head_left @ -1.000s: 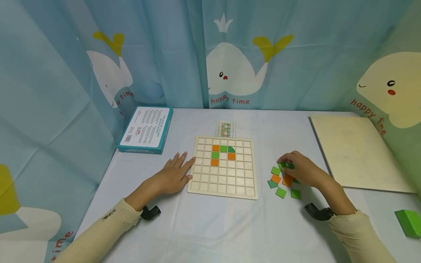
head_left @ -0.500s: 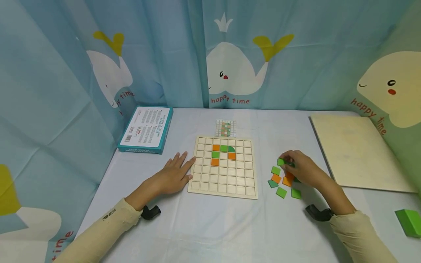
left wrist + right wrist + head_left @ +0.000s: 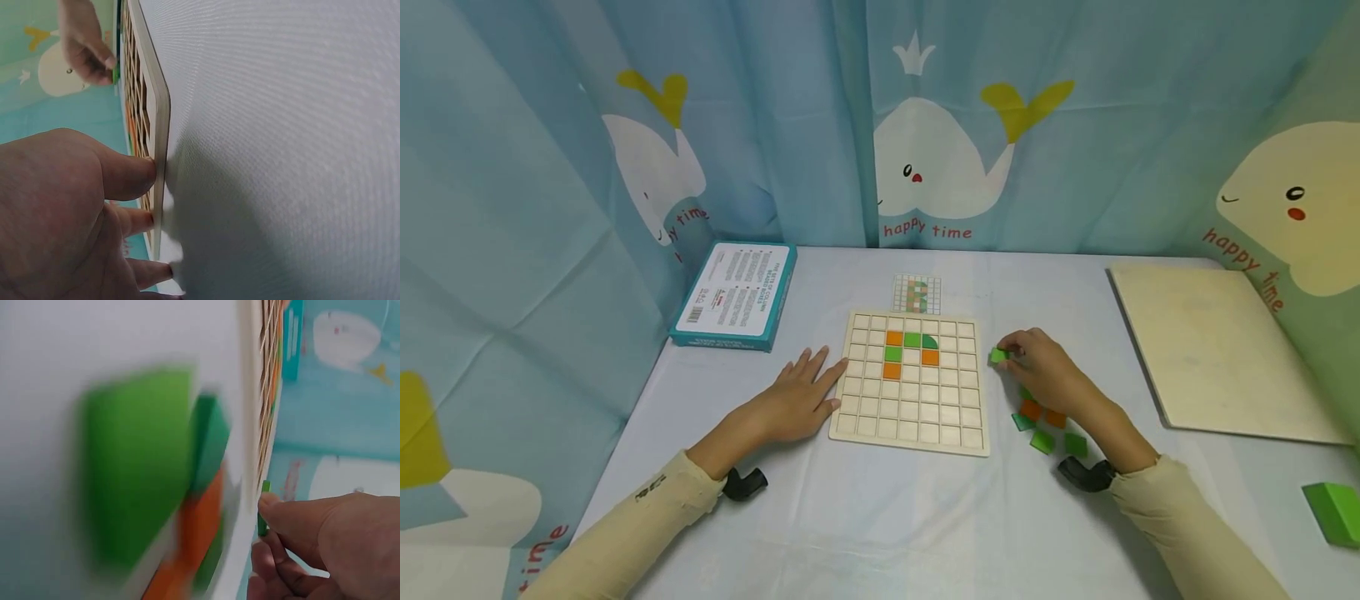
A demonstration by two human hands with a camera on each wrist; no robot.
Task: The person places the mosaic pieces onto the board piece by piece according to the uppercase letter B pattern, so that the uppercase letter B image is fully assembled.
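My right hand [image 3: 1047,369] pinches a light green square tile [image 3: 997,356] between thumb and fingers, just off the right edge of the wooden grid board [image 3: 887,423]. The same green tile [image 3: 264,509] shows edge-on in the right wrist view. My left hand [image 3: 796,398] lies spread with straight fingers, its thumb and fingertips touching the board's left edge; the left wrist view shows the thumb [image 3: 130,177] on the rim. Orange and green square tiles and a dark green rounded tile [image 3: 929,342] sit in cells of the board's upper middle.
Several loose tiles, among them an orange tile [image 3: 1056,419] and a green tile [image 3: 1076,445], lie below my right hand. A patterned card [image 3: 917,294] lies behind the board. A teal box [image 3: 733,296] stands left, a wooden panel [image 3: 1225,350] right, a green block [image 3: 1332,513] far right.
My right hand has lifted the light green tile from the loose tiles and moved left with it toward the board. The left hand has stayed in place at the board's edge.
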